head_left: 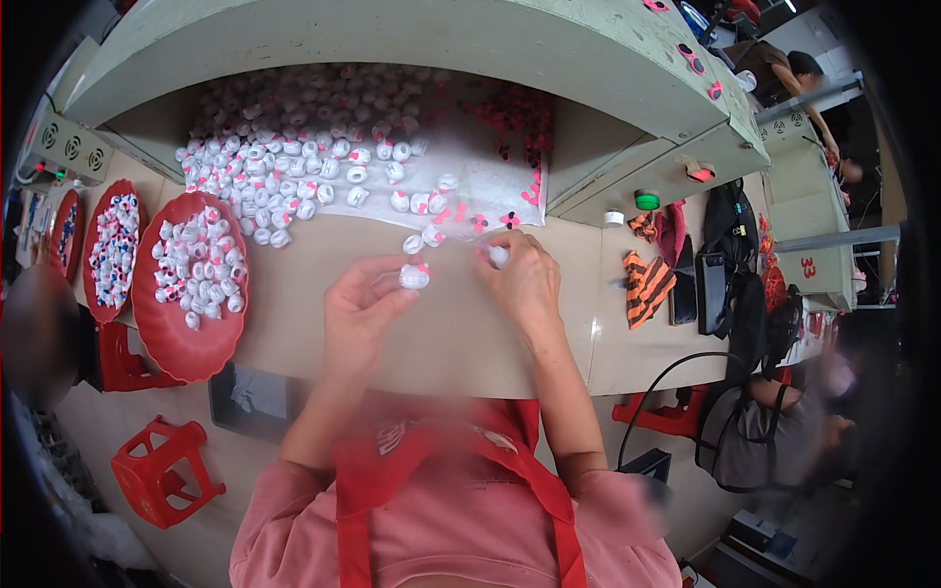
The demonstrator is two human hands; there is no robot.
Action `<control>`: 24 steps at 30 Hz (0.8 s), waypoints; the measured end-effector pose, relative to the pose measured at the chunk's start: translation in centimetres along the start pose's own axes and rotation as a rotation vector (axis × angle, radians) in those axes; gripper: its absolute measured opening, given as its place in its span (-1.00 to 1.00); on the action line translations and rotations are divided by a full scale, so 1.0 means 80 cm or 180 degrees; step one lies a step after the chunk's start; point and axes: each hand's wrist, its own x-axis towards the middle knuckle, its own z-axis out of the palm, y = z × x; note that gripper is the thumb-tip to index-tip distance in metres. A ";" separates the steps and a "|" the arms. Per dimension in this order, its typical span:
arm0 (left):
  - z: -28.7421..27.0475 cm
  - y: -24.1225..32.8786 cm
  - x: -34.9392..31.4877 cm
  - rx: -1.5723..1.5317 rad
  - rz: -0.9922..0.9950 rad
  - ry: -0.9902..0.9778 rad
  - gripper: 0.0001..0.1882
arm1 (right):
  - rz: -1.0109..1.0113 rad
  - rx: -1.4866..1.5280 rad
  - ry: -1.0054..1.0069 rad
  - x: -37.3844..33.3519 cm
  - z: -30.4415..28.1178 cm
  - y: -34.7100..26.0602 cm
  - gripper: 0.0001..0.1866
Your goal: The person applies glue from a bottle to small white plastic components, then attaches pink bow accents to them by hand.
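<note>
Pinching work before a pale green cabinet (392,34)

I watch remotely: the cabinet spans twelve o'clock, beyond a beige table (461,338). A heap of white pieces (265,186) lies between ten and eleven, a red tray (201,351) of more at nine. Near centre, the left hand (358,306), at nine, pinches a pink-tipped piece (415,277) at ten; the right hand (522,279), at three, grips a partly covered piece (499,257) at one.

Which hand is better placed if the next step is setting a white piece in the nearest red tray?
Probably the left hand: it is nearer the red tray and holds a white piece between thumb and fingers. The right hand, with another white piece at its fingertips, is farther away.
</note>
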 end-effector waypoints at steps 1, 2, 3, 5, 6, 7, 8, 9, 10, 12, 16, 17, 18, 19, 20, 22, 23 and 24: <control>0.000 0.000 0.000 -0.0005 0.0004 0.0015 -0.67 | 0.0042 0.0040 0.0040 0.003 0.003 -0.004 -0.74; -0.001 -0.001 0.000 -0.0011 0.0009 0.0031 -0.67 | 0.0063 0.0046 0.0053 0.005 0.007 -0.007 -0.74; -0.003 -0.001 0.000 -0.0002 0.0015 0.0033 -0.67 | -0.0043 -0.0114 -0.0045 0.011 0.012 -0.010 -0.74; -0.007 0.000 -0.003 0.0048 0.0060 0.0078 -0.65 | -0.0160 -0.0272 -0.0142 0.011 0.016 -0.008 -0.75; -0.007 0.001 -0.004 0.0045 0.0083 0.0114 -0.65 | -0.0316 -0.0090 -0.0023 0.008 0.015 -0.002 -0.74; -0.005 0.002 -0.005 0.0080 0.0094 0.0175 -0.64 | -0.0471 0.0093 0.0094 0.004 0.012 0.001 -0.72; -0.003 0.004 -0.005 0.0114 0.0104 0.0237 -0.63 | -0.0510 0.0095 0.0072 -0.001 0.005 -0.001 -0.72; -0.001 0.001 -0.005 0.0099 0.0120 0.0275 -0.63 | -0.0030 0.0994 -0.0183 -0.008 -0.008 -0.007 -0.79; 0.000 0.002 -0.005 0.0195 0.0084 0.0245 -0.63 | 0.0482 0.1890 -0.0440 -0.018 -0.020 -0.016 -0.85; 0.002 0.004 -0.007 0.0286 0.0046 0.0230 -0.63 | 0.0391 0.2706 -0.0602 -0.036 -0.038 -0.040 -0.85; 0.006 0.009 -0.009 0.0258 0.0258 0.0186 -0.67 | 0.0086 0.3587 -0.0868 -0.048 -0.055 -0.071 -0.91; 0.006 0.010 -0.010 0.0267 0.0244 0.0170 -0.68 | 0.0357 0.3652 -0.0928 -0.050 -0.057 -0.077 -0.90; 0.006 0.010 -0.011 0.0264 0.0254 0.0191 -0.68 | 0.0348 0.3647 -0.0950 -0.050 -0.058 -0.077 -0.90; 0.006 0.009 -0.011 0.0270 0.0252 0.0159 -0.68 | 0.0373 0.3599 -0.1100 -0.050 -0.058 -0.077 -0.90; 0.006 0.008 -0.012 0.0276 0.0248 0.0127 -0.68 | 0.0401 0.3549 -0.1250 -0.050 -0.058 -0.077 -0.90; 0.010 0.002 -0.009 0.0315 0.0239 0.0222 -0.68 | 0.0297 0.3340 -0.0834 -0.050 -0.047 -0.061 -0.89; 0.009 -0.001 -0.005 0.0353 0.0235 0.0307 -0.68 | 0.0188 0.3121 -0.0412 -0.049 -0.040 -0.050 -0.89; 0.006 -0.006 0.001 0.0353 0.0214 0.0302 -0.68 | 0.0210 0.3120 -0.0408 -0.048 -0.036 -0.039 -0.89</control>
